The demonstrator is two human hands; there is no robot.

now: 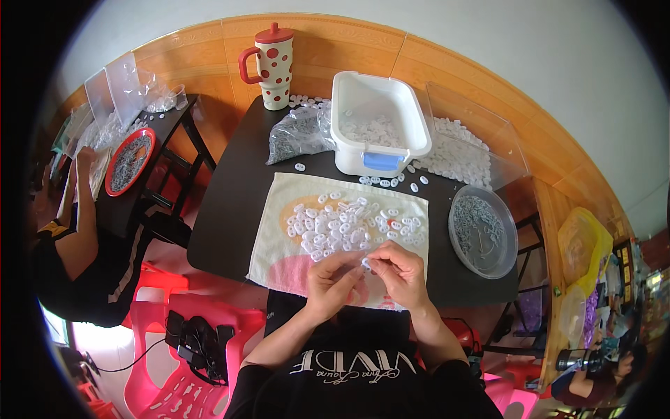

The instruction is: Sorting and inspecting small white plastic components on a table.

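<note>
My left hand (332,285) and my right hand (401,274) meet over the near part of a cloth. Thumb and fingers of both are pinched around a small white oval plastic piece (366,263), which shows between the fingertips. Whether the right fingers also hold a tiny grey part is too small to tell. Just beyond the hands, a pile of similar white oval pieces (335,227) lies on the cream towel (272,241) with pink and yellow patches. More of them are scattered toward the towel's right side.
A white tub (382,115) of white pieces stands behind the towel, beside a bag of grey parts (296,133) and a spotted tumbler (274,66). At right are a round tray (481,234) of small grey parts and a clear bin (460,150). Another person sits at left.
</note>
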